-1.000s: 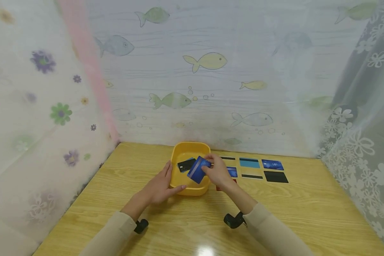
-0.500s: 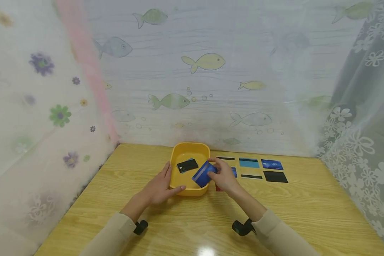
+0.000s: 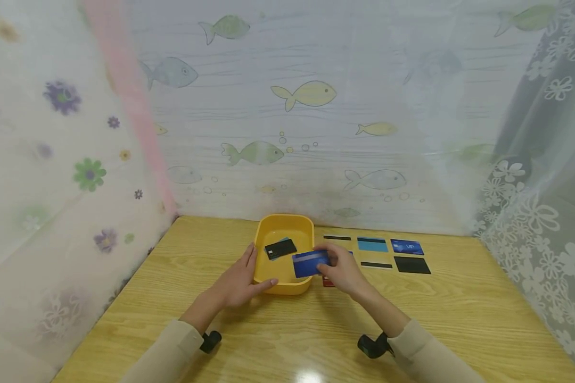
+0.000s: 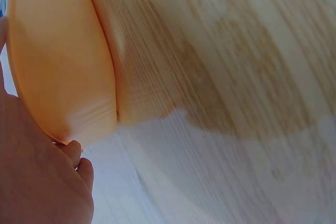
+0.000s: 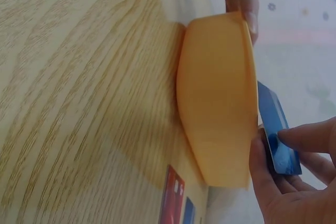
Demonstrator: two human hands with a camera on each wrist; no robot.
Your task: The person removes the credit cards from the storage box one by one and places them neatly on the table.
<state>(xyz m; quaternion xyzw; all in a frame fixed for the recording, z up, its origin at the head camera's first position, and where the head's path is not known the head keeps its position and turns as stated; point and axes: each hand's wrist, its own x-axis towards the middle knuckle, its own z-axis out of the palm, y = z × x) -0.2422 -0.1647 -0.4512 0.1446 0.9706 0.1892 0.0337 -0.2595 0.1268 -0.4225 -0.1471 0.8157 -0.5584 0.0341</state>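
Observation:
My right hand (image 3: 342,270) pinches a blue bank card (image 3: 309,264) with a pale stripe between thumb and fingers. The card overlaps the right side of a yellow plastic box (image 3: 287,289); in the right wrist view the card (image 5: 278,129) shows just beyond the box rim. My left hand (image 3: 237,279) holds the box at its front left corner, thumb along the front rim and fingers against the left wall. Inside the box lies a black card (image 3: 280,248) with a chip, partly covering a light blue card.
Right of the box, cards lie in rows on the wooden table (image 3: 287,330): a light blue card (image 3: 372,245), a blue VIP card (image 3: 407,247), a black card (image 3: 412,265) and striped ones. A red card (image 3: 328,283) is partly behind my right hand. A patterned curtain stands behind.
My right hand has moved right and slightly down with the blue card, turning it from slanted to nearly level. My left hand and the box have stayed in place.

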